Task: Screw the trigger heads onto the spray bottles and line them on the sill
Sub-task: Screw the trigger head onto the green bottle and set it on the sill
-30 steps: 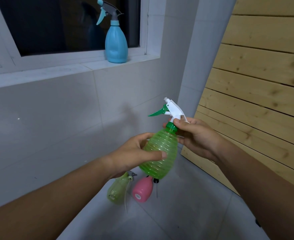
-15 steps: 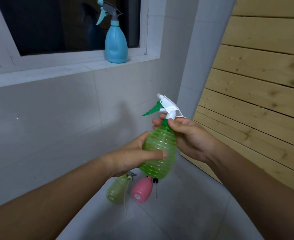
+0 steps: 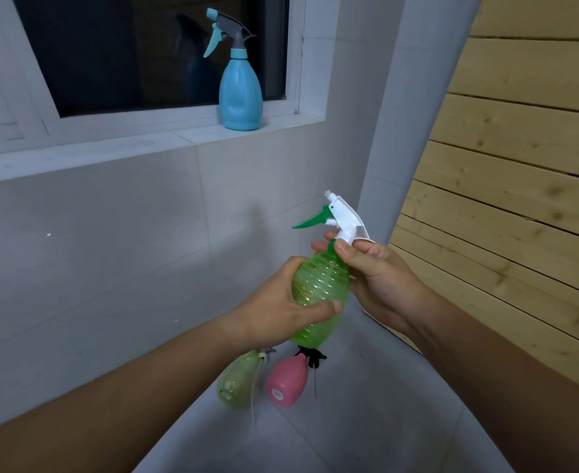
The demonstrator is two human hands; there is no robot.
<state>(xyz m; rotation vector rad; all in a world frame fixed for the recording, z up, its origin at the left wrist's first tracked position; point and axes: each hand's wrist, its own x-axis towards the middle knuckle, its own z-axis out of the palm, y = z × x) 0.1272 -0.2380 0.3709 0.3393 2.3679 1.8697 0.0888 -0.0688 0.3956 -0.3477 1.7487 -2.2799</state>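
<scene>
A ribbed green spray bottle (image 3: 319, 285) is held upright in mid-air, and my left hand (image 3: 281, 312) wraps around its body. My right hand (image 3: 380, 274) pinches the green collar at its neck, just under the white trigger head (image 3: 344, 218) with a green lever pointing left. A blue spray bottle (image 3: 240, 93) with its grey and teal trigger head on stands upright at the right end of the white window sill (image 3: 144, 148). On the floor below lie a pale green bottle (image 3: 238, 382) and a pink bottle (image 3: 286, 380), with a black trigger head (image 3: 310, 358) partly hidden behind the pink one.
A white tiled wall (image 3: 110, 250) runs under the sill. A wooden plank wall (image 3: 506, 182) stands to the right, past a white corner column (image 3: 414, 114). Grey floor tiles (image 3: 366, 421) stretch toward me.
The green bottle has shifted slightly left and up, and its trigger head has turned a little under my right hand's fingers. The bottles on the floor and sill have not moved.
</scene>
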